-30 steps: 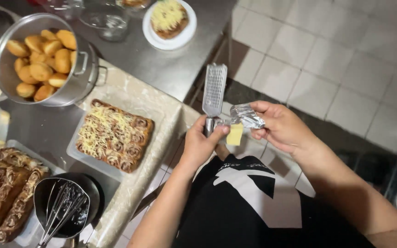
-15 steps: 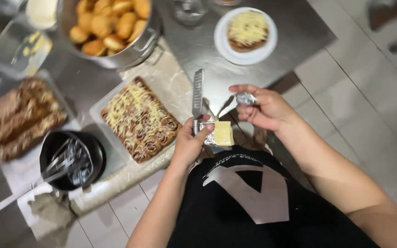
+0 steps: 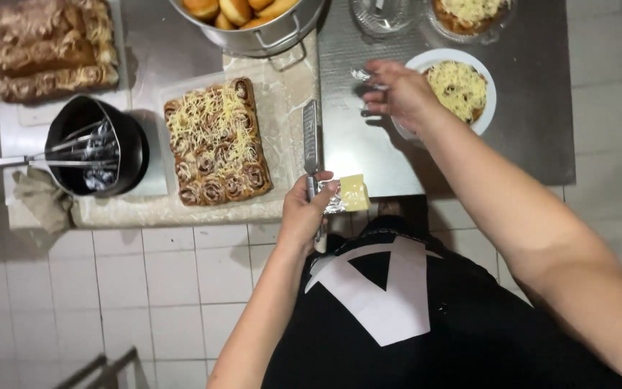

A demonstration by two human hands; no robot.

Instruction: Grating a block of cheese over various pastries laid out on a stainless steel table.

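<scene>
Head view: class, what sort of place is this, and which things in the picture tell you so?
Probably a kitchen or small bakery work area: a steel worktop, a big pot of buns, and a tray of cheese-topped rolls over a tiled floor.

Steel desk over a white tiled floor

A grey metal desk (image 3: 527, 108) fills the upper part of the view; white square floor tiles (image 3: 145, 288) with dark grout run below its near edge and past its right edge, evenly lit.

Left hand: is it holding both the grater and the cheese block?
Yes, the left hand grips the grater handle together with the foil-wrapped cheese block.
</scene>
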